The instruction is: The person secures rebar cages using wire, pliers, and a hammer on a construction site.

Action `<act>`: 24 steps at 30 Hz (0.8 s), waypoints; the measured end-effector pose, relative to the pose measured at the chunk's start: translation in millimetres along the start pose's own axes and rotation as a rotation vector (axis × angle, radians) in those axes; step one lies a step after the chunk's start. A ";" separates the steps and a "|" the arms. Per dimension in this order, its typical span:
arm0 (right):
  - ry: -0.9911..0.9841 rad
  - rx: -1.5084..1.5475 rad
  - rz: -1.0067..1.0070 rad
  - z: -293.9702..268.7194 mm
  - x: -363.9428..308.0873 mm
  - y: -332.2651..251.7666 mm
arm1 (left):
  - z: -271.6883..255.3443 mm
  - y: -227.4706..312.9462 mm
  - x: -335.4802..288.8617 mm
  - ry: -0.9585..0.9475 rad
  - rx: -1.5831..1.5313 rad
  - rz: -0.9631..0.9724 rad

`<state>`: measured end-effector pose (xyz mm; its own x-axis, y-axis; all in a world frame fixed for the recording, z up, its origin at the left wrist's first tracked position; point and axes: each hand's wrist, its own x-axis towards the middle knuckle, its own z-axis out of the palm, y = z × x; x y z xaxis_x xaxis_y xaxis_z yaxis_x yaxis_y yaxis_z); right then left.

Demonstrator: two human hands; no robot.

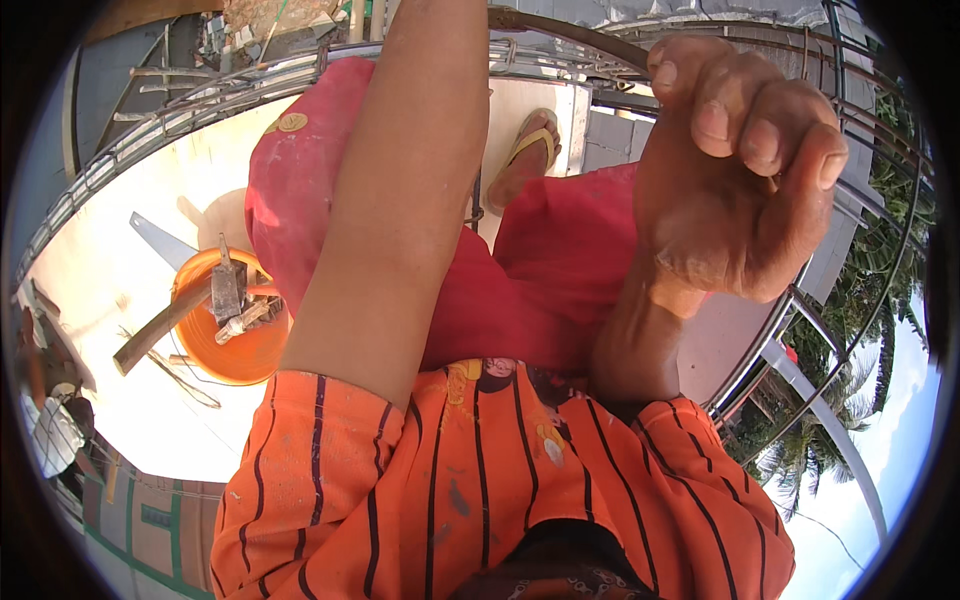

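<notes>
My right hand (740, 170) is raised at the upper right, palm toward me and fingers curled in. A long brown handle (570, 30) runs from the top edge to these fingers, which seem wrapped round it; its far end is cut off. My left forearm (410, 170) reaches up past the top edge, so the left hand is out of sight. Low on the left stands an orange bucket (235, 358) of tools. From it stick out a saw blade (160, 240), a wooden handle (160, 325) and a grey, mortar-stained tool (228, 285).
Pale boarding (110, 270) lies under the bucket and my sandalled foot (525, 165). Bundled steel bars (120, 165) curve along its far and left edges. More bars (880, 150) cross at the right, before palm trees. Grey blocks (610, 135) sit beyond the foot.
</notes>
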<state>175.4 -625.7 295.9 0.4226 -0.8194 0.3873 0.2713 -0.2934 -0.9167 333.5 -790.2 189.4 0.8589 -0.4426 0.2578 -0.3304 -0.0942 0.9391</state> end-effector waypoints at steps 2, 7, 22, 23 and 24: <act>0.032 -0.045 -0.055 2.9 22.6 0.8 | -0.4 -5.4 9.3 0.004 -0.054 0.041; 0.274 -0.002 0.115 7.9 58.3 17.5 | 25.3 -102.4 32.8 -0.163 -0.407 0.190; -0.203 -0.052 -0.015 -97.9 73.1 -39.9 | -94.7 48.5 71.6 -0.491 -0.497 0.226; -0.165 -0.038 -0.007 -103.2 71.2 -33.3 | -93.8 53.4 67.9 -0.504 -0.495 0.223; -0.121 -0.019 0.005 -106.8 68.8 -26.3 | -91.8 57.2 63.5 -0.511 -0.618 0.136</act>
<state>105.0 -727.0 336.2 0.5255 -0.7560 0.3903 0.2525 -0.2995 -0.9201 405.1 -741.9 280.3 0.4930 -0.7811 0.3831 -0.0146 0.4328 0.9014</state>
